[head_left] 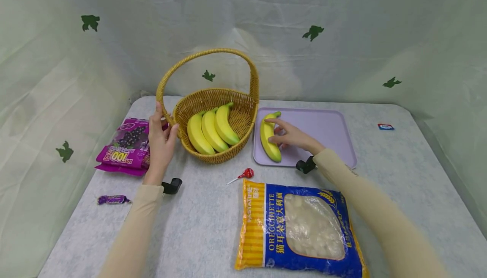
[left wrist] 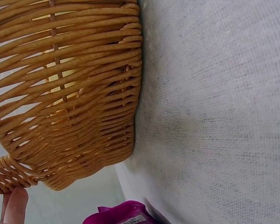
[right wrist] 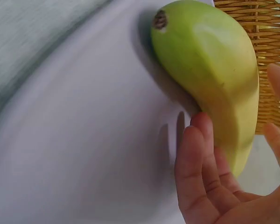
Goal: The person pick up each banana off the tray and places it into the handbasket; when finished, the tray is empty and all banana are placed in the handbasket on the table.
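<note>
A wicker basket with a tall arched handle holds three yellow bananas side by side. At its left side, my left hand grips the foot of the handle; its fingertips show against the weave in the left wrist view. A single banana lies on the left part of a lilac tray. My right hand is spread around this banana. In the right wrist view, some fingertips are right at the banana's side, while other digits stand apart from it across the fruit.
A purple candy bag lies left of the basket, with a small wrapped candy nearer. A red lollipop lies between the basket and a large blue-and-yellow pasta bag. One small red-and-blue packet is at the far right.
</note>
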